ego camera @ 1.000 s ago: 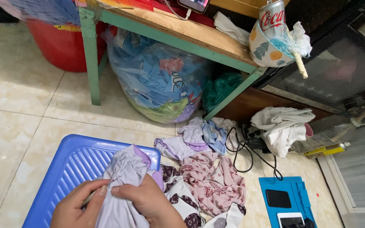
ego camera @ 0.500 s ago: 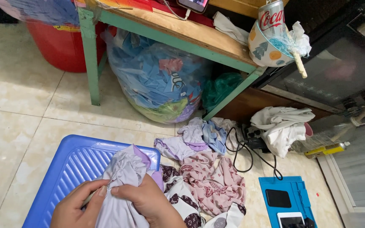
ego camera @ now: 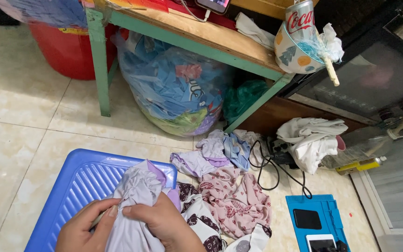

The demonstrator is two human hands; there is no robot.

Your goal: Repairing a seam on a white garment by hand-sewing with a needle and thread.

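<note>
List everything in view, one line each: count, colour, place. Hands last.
pale cloth: one, lilac-white, bunched in both hands over the tray
tray: one, blue, ribbed, on the floor at lower left
clothes pile: several pieces, pink patterned, lilac, blue, on the floor right of the tray
bag: one, clear, stuffed with blue fabric, under the table
table: one, wooden top, green legs, top centre
tub: one, red, top left
can: one, silver, in a patterned cup at the table's right end
white cloth: one heap, at right
mat: one, blue, lower right, phones on it
left hand: grips the cloth
right hand: grips the cloth
</note>
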